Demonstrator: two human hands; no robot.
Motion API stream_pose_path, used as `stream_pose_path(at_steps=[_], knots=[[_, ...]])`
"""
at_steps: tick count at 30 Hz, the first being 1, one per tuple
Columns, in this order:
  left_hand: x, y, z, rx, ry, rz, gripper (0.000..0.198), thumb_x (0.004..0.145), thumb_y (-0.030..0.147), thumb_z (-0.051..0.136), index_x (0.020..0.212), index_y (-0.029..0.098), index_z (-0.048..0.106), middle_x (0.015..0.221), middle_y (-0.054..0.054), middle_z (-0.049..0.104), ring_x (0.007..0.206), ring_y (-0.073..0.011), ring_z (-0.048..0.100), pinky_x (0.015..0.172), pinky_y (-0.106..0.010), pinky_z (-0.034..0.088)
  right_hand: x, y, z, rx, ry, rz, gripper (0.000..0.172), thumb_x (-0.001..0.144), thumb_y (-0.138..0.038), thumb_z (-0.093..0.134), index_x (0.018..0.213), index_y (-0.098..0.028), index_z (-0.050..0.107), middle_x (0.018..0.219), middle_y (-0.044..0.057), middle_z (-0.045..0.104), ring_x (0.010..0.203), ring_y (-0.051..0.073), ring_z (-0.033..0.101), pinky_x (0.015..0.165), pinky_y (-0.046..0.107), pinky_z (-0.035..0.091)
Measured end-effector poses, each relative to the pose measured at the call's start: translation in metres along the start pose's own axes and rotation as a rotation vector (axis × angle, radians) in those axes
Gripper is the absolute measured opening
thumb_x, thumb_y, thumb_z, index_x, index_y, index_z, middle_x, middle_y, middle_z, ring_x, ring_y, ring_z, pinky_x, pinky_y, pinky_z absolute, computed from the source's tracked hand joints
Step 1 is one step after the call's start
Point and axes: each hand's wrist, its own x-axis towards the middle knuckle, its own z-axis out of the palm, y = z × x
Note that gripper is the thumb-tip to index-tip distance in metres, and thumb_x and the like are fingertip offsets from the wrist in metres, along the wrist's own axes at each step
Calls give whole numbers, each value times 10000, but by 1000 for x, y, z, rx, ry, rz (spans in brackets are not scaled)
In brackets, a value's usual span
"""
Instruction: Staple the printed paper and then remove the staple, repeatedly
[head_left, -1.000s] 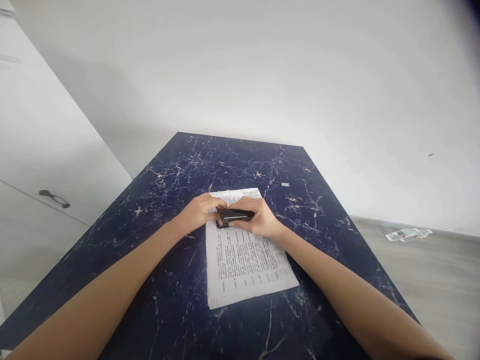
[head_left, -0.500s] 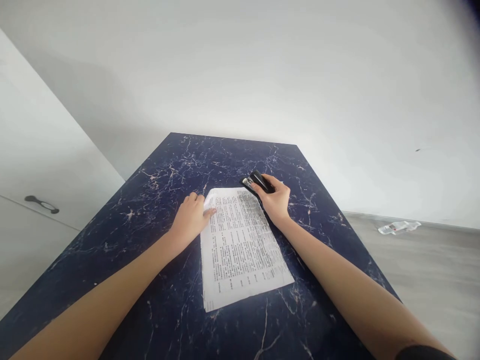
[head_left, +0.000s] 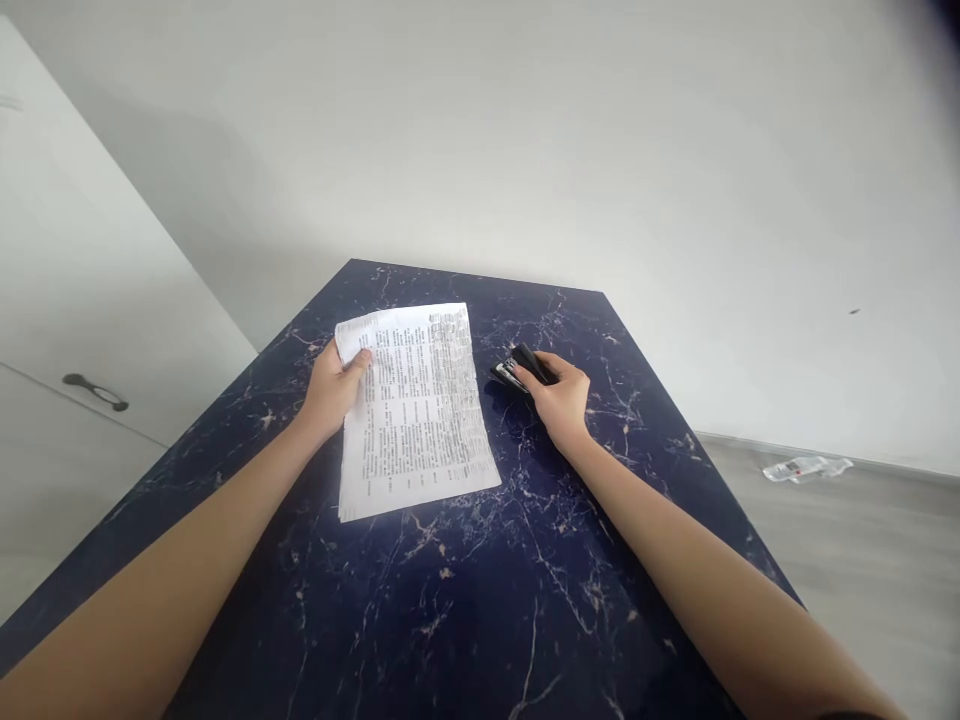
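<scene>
My left hand (head_left: 334,388) grips the top left corner of a stack of printed paper sheets (head_left: 416,410) and holds it lifted off the dark blue marbled table (head_left: 480,580). To the right of the sheets, my right hand (head_left: 561,395) rests on the table with its fingers closed round a black stapler (head_left: 516,368). The stapler sits on the tabletop, its metal front pointing left toward the paper.
A white cabinet with a dark handle (head_left: 94,391) stands to the left of the table. A white wall runs behind. On the grey floor to the right lies a clear plastic bottle (head_left: 806,467). The table's right edge slopes down toward me.
The stapler left the paper's top corner and was set down to the right. My left hand took hold of the sheets and lifted them up and to the left.
</scene>
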Motion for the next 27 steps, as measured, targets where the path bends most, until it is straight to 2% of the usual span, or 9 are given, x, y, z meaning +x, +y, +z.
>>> stream_pose_path(at_steps=[3, 7, 11, 16, 21, 24, 27], knots=[[0, -1, 1, -26, 24, 27, 331, 914, 373, 698, 1195, 199, 691, 1212, -116, 741, 1119, -294, 716, 1007, -471, 574, -2, -3, 2, -20, -67, -48, 415, 783, -439, 795, 1088, -158, 799, 1085, 132, 795, 988, 310, 751, 924, 447, 587], [1, -1, 0, -27, 49, 43, 312, 929, 350, 680, 1211, 216, 691, 1182, -101, 754, 1118, -289, 720, 1015, -472, 574, -6, -7, 2, -24, -264, -162, 380, 785, -405, 805, 1093, -183, 808, 1089, 115, 798, 977, 299, 761, 916, 434, 600], [2, -1, 0, 84, 51, 37, 283, 926, 282, 660, 1199, 214, 688, 1163, -99, 758, 1075, -289, 728, 1000, -497, 577, -8, -8, -2, 0, -400, -263, 387, 788, -419, 809, 1099, -188, 803, 1100, 113, 794, 969, 283, 762, 892, 417, 603], [1, 0, 0, 228, 37, 87, 267, 931, 228, 635, 1192, 212, 683, 1185, -105, 748, 1083, -300, 717, 1007, -521, 561, -8, -11, -8, 48, -577, -401, 326, 820, -405, 781, 1055, -179, 777, 1014, 83, 785, 871, 225, 734, 805, 356, 567], [2, 2, 1, 264, 45, 89, 278, 939, 199, 622, 1212, 223, 672, 1207, -105, 740, 1103, -310, 709, 1003, -530, 560, -5, -27, -11, 60, -758, -431, 305, 916, -442, 670, 1052, -176, 733, 978, 67, 752, 819, 183, 682, 734, 307, 500], [1, 1, 1, 271, 68, 67, 271, 941, 196, 626, 1205, 234, 672, 1192, -100, 741, 1090, -311, 712, 993, -532, 566, -4, -43, -10, -24, -806, -408, 327, 975, -485, 592, 900, -186, 700, 833, 34, 698, 684, 140, 591, 646, 284, 419], [1, 1, 2, 250, 71, 59, 274, 949, 212, 628, 1218, 246, 665, 1197, -95, 736, 1084, -311, 713, 989, -532, 570, -10, -58, -4, -155, -784, -340, 499, 1047, -489, 448, 652, -195, 522, 608, -17, 516, 525, 98, 389, 563, 287, 298]])
